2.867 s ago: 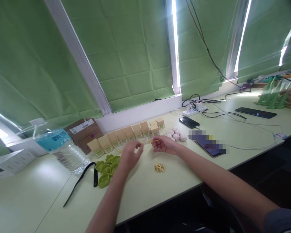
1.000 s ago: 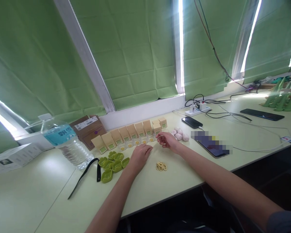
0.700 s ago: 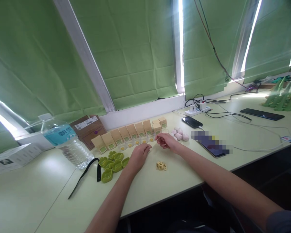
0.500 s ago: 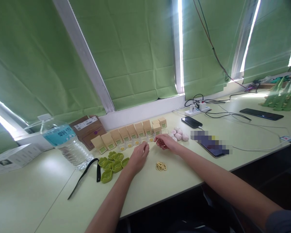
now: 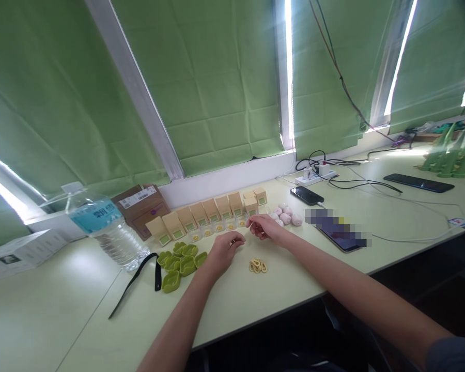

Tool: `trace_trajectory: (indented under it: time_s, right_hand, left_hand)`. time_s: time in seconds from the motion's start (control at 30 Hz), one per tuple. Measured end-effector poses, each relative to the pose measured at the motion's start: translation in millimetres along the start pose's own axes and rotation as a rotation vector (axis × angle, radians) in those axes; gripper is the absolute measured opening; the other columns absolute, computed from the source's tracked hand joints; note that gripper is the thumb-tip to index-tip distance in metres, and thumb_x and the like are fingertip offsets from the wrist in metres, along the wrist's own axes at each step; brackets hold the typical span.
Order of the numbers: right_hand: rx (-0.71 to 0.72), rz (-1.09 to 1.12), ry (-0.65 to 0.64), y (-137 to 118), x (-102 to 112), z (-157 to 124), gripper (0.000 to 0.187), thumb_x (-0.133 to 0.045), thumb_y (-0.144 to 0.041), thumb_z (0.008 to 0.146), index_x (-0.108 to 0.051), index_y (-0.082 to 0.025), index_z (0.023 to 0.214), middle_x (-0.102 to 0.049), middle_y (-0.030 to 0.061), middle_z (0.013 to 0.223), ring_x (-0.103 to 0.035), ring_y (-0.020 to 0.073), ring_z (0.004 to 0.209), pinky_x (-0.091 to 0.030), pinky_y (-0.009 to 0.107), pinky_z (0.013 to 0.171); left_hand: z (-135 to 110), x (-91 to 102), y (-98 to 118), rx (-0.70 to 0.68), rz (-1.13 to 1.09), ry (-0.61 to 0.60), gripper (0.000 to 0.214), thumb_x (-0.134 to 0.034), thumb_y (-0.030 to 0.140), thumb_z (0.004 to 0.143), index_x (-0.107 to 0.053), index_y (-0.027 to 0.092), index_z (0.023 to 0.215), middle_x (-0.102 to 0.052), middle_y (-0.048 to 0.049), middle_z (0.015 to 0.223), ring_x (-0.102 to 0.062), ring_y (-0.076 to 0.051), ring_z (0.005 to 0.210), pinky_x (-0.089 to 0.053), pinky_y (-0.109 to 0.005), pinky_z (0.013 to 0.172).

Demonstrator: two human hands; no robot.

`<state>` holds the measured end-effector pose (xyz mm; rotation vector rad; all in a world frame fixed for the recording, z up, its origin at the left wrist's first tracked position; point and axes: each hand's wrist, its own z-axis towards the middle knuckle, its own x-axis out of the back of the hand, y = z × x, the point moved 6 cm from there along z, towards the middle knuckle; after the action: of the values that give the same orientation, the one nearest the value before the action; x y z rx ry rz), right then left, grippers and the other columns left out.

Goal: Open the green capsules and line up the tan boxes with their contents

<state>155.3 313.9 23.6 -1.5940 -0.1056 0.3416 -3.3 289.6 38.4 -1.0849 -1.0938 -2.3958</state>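
My left hand (image 5: 223, 249) rests on the table with its fingers curled, just in front of a row of small tan boxes (image 5: 201, 213) with green windows. My right hand (image 5: 264, 227) is beside it, fingers pinched on a thin yellow rubber band. Small clear cups holding yellow bits (image 5: 219, 226) stand in front of the boxes. A little heap of yellow rubber bands (image 5: 258, 265) lies between my forearms. Several green moulded pieces (image 5: 179, 263) lie left of my left hand. Pink egg-shaped things (image 5: 287, 215) sit right of my right hand.
A large water bottle (image 5: 103, 227) lies at the left with a black strap (image 5: 134, 281) in front. A brown carton (image 5: 139, 202) sits behind. Phones (image 5: 307, 195), a power strip (image 5: 313, 176) with cables and green cones (image 5: 447, 155) are to the right.
My left hand lifted slightly, then settled back with fingers more curled. My right hand drew a little towards the left hand, still pinching the rubber band.
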Motion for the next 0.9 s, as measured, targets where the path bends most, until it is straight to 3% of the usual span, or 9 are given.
trace_trajectory:
  time_s: [0.4,0.63,0.73,0.8,0.9]
  right_hand:
    - [0.017,0.006,-0.014,2,1,2,0.024,-0.058,-0.039,0.083,-0.066,-0.018,0.076,-0.057,-0.0006,0.061,-0.042,0.0073,0.046,-0.027,0.020,0.042]
    - [0.010,-0.007,-0.010,2,1,2,0.024,-0.057,-0.039,0.083,-0.066,-0.018,0.076,-0.057,-0.0008,0.061,-0.042,0.0072,0.046,-0.027,0.019,0.042]
    - [0.012,-0.007,-0.006,1,1,2,0.024,-0.058,-0.039,0.083,-0.066,-0.018,0.076,-0.057,-0.0008,0.060,-0.042,0.0073,0.046,-0.027,0.019,0.042]
    - [0.022,0.002,-0.003,1,2,1,0.024,-0.059,-0.040,0.083,-0.065,-0.017,0.076,-0.058,-0.0008,0.060,-0.041,0.0073,0.046,-0.027,0.020,0.042]
    - [0.027,0.012,0.005,2,4,1,0.026,-0.059,-0.042,0.082,-0.065,-0.017,0.077,-0.058,-0.0004,0.061,-0.042,0.0074,0.046,-0.027,0.019,0.043]
  left_hand:
    - [1,5.5,-7,0.099,-0.248,0.039,0.019,-0.052,0.027,0.091,-0.068,0.018,0.093,-0.073,-0.0042,0.081,-0.066,-0.015,0.071,-0.052,-0.030,0.076]
    - [2,3.9,-9,0.115,-0.269,0.051,0.022,-0.049,0.029,0.093,-0.067,0.017,0.099,-0.072,-0.0054,0.082,-0.065,-0.015,0.072,-0.052,-0.031,0.077]
    - [5,19.1,10,0.120,-0.205,0.060,0.025,-0.046,0.031,0.096,-0.066,0.018,0.104,-0.071,-0.0044,0.079,-0.065,-0.016,0.074,-0.051,-0.031,0.076]
    - [-1,37.5,33,0.117,-0.099,-0.013,0.026,-0.049,0.033,0.095,-0.065,0.020,0.111,-0.070,-0.0019,0.072,-0.064,-0.016,0.070,-0.049,-0.029,0.071]
    - [-42,74.3,74,0.133,0.013,-0.181,0.022,-0.053,0.033,0.094,-0.068,0.025,0.108,-0.070,-0.0005,0.075,-0.063,-0.016,0.070,-0.049,-0.027,0.070]
